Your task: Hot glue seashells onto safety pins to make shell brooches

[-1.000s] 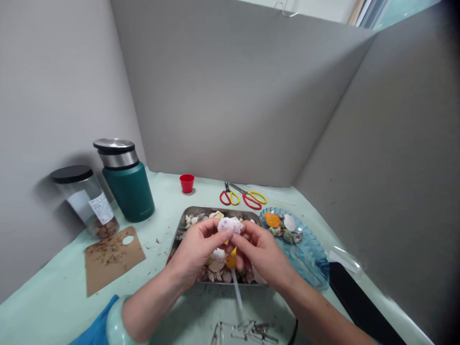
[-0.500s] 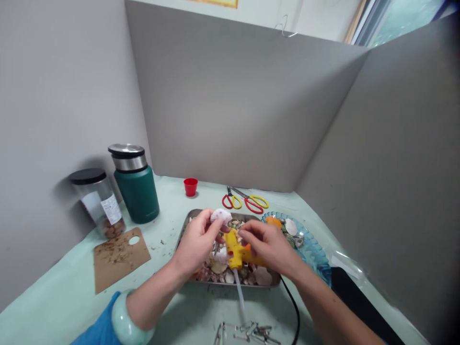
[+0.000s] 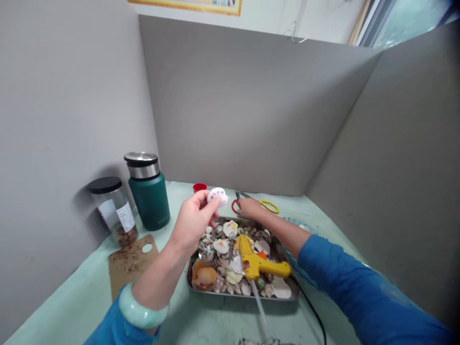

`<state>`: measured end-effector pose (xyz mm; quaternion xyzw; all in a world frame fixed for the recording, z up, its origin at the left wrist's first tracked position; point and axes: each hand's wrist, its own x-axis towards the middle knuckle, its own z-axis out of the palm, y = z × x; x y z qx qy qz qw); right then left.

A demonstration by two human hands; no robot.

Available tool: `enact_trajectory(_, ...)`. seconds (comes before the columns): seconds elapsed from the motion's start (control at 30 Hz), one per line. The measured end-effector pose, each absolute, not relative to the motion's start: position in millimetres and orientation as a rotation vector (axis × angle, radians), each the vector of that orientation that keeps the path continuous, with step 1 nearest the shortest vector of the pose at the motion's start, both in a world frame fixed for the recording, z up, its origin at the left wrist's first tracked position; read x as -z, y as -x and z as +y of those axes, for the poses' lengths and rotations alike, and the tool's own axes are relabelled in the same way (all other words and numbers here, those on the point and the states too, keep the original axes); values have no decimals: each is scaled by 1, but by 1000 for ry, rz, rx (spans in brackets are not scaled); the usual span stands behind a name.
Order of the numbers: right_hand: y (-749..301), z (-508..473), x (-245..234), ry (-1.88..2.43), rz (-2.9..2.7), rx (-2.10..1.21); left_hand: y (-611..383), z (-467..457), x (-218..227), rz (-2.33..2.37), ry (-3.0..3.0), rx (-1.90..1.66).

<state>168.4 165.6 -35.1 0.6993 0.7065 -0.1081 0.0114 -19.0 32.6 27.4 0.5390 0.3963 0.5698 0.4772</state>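
Observation:
My left hand [image 3: 192,218] pinches a white seashell [image 3: 217,196] with pink spots between thumb and fingers, above the tray's back left edge. My right hand [image 3: 250,209] lies over two pairs of scissors [image 3: 269,206] behind the tray. It covers part of their red and yellow handles, and its fingers are largely hidden, so a grip cannot be made out. Between my arms, a yellow glue gun [image 3: 251,261] rests on the shells in a metal tray [image 3: 242,295]. A clear glue stick [image 3: 258,302] sticks out of it toward me.
At the left stand a green flask [image 3: 149,201] and a clear jar [image 3: 114,215] with a black lid. Before them lies a brown board [image 3: 131,266]. A red cup [image 3: 200,187] stands behind my left hand. The black cord [image 3: 312,309] runs to the front right; a blue dish [image 3: 296,222] is partly behind my right arm.
My right hand has moved from beside the glue gun back to the scissors. My left hand has raised the shell slightly. The view has shifted, so the tray appears lower and further right.

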Motion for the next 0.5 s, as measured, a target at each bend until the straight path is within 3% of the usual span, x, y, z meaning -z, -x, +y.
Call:
enact_trajectory(0.3,-172,190,40,-2105,1986,469,22,38,-24,795,-938,-1217)
enact_trajectory(0.5,-168,185,46,-2175,2022,308,20,36,-21,712,-833,-1160)
